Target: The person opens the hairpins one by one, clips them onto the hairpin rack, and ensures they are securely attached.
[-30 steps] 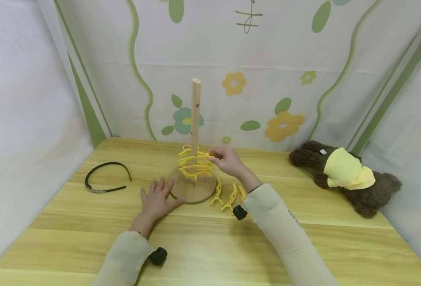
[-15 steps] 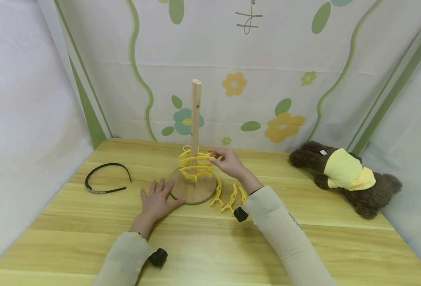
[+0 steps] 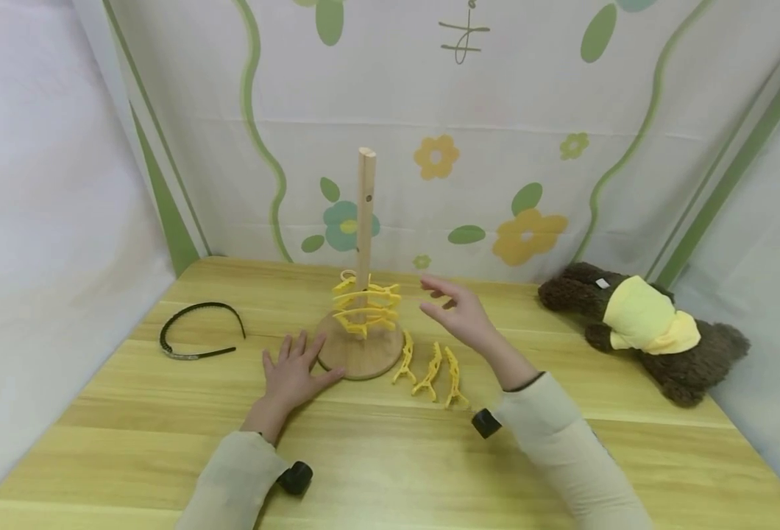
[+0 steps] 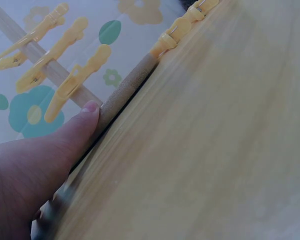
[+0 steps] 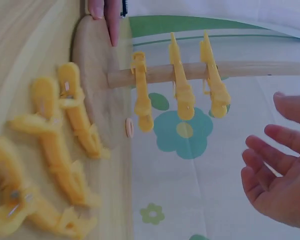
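Observation:
A wooden post (image 3: 365,221) stands upright on a round wooden base (image 3: 357,361). Three yellow alligator hair clips (image 5: 182,87) are clamped across the post, one above another. My left hand (image 3: 292,375) rests with spread fingers at the base's left edge; in the left wrist view its thumb (image 4: 77,132) touches the rim. To the right of the clamped clips, my right hand (image 3: 459,316) hovers with fingers apart and slightly bent, holding nothing. Three more yellow hair clips (image 3: 433,368) lie side by side on the table, just right of the base.
A black headband (image 3: 207,304) lies on the left of the wooden table (image 3: 377,456). At the right rests a dark brown plush toy (image 3: 678,361) in a yellow top. Behind the post is a small pale ring (image 5: 129,128). A flowered cloth (image 3: 469,110) hangs along the back.
My right hand has let go of the uppermost hair clip and moved away to the right, its fingers spreading. That clip stays on the post. My left hand has kept its place.

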`<state>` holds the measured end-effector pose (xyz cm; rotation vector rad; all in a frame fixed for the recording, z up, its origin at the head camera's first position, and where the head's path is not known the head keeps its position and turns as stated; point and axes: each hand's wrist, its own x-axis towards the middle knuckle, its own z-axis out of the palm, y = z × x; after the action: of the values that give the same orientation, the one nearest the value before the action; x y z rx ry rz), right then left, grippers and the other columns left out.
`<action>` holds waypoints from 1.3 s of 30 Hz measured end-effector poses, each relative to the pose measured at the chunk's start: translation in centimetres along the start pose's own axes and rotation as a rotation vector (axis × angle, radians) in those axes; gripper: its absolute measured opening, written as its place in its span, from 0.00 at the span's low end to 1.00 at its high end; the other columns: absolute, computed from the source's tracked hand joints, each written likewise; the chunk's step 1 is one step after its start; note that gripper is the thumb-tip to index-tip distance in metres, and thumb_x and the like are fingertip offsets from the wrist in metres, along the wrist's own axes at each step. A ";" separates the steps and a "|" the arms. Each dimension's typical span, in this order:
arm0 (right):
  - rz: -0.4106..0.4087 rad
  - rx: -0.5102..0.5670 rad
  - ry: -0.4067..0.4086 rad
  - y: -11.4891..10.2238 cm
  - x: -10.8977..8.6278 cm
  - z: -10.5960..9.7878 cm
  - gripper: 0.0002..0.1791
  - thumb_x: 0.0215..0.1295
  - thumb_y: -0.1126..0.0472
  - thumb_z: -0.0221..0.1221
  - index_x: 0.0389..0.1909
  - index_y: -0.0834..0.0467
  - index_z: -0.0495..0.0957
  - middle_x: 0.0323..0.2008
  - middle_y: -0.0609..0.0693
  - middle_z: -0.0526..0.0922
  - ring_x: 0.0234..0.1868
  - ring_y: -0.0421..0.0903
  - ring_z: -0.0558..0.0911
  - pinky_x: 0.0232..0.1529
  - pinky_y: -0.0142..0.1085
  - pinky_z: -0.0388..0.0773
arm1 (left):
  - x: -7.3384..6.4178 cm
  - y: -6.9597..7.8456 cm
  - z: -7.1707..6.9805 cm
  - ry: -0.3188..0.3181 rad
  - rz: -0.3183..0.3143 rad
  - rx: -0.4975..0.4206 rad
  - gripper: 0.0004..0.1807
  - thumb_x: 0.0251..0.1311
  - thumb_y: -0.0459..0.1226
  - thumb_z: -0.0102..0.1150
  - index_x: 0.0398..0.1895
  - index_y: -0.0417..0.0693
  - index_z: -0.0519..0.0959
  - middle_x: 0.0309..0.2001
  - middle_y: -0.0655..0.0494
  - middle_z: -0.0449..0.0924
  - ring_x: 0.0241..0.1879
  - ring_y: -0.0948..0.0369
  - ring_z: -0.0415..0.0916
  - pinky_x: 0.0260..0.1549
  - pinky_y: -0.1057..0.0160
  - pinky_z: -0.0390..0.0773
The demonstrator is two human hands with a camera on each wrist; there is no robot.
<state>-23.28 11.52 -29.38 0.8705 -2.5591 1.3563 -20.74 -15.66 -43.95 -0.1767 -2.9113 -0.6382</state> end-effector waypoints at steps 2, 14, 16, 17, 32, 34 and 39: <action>0.022 0.003 0.015 1.1 -1.0 -0.4 0.21 0.57 0.67 0.55 0.52 0.68 0.67 0.48 0.62 0.72 0.45 0.58 0.70 0.41 0.48 0.67 | 0.0 0.0 0.0 0.004 0.002 0.002 0.46 0.43 0.70 0.40 0.64 0.54 0.57 0.63 0.40 0.48 0.61 0.42 0.37 0.47 0.35 0.29; 0.192 -0.104 0.027 7.6 -7.5 0.6 0.22 0.54 0.61 0.59 0.50 0.65 0.71 0.40 0.57 0.77 0.39 0.50 0.74 0.35 0.41 0.71 | 0.0 0.1 0.0 0.000 -0.003 -0.007 0.46 0.43 0.70 0.39 0.64 0.54 0.57 0.63 0.40 0.49 0.61 0.42 0.37 0.47 0.35 0.28; 0.218 -0.094 0.011 8.0 -8.2 0.8 0.21 0.54 0.62 0.59 0.49 0.67 0.71 0.39 0.57 0.77 0.38 0.50 0.74 0.35 0.40 0.71 | 0.0 0.2 0.0 0.001 -0.002 -0.008 0.46 0.43 0.70 0.39 0.64 0.54 0.57 0.63 0.40 0.49 0.61 0.42 0.37 0.47 0.34 0.29; 0.224 -0.088 0.005 8.2 -8.5 0.8 0.21 0.54 0.63 0.59 0.48 0.68 0.71 0.38 0.57 0.77 0.37 0.49 0.74 0.35 0.40 0.71 | 0.0 0.2 0.0 0.001 -0.002 -0.009 0.46 0.43 0.70 0.39 0.64 0.54 0.57 0.63 0.40 0.49 0.61 0.42 0.37 0.47 0.34 0.29; 0.292 -0.043 0.088 10.5 -11.7 3.3 0.14 0.47 0.65 0.63 0.36 0.65 0.77 0.29 0.48 0.75 0.30 0.42 0.72 0.31 0.31 0.71 | 0.0 0.1 -0.3 0.000 0.000 -0.014 0.46 0.43 0.69 0.41 0.63 0.53 0.57 0.63 0.39 0.49 0.61 0.41 0.38 0.47 0.34 0.29; 0.278 -0.072 0.104 10.4 -11.7 3.4 0.11 0.47 0.67 0.63 0.34 0.64 0.78 0.27 0.47 0.74 0.28 0.41 0.71 0.29 0.31 0.70 | 0.0 0.1 -0.3 0.002 0.001 -0.014 0.46 0.44 0.69 0.41 0.63 0.53 0.57 0.63 0.39 0.49 0.61 0.41 0.38 0.47 0.34 0.29; 0.278 -0.122 0.197 10.4 -11.6 3.4 0.06 0.49 0.70 0.61 0.30 0.64 0.79 0.22 0.46 0.74 0.23 0.40 0.70 0.23 0.30 0.68 | 0.0 0.1 -0.2 -0.001 0.003 -0.019 0.46 0.44 0.69 0.40 0.63 0.53 0.57 0.63 0.39 0.49 0.61 0.41 0.38 0.47 0.34 0.29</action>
<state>-18.69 18.38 -43.07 0.3511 -2.6436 1.2598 -20.74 -15.64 -43.73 -0.1841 -2.9064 -0.6659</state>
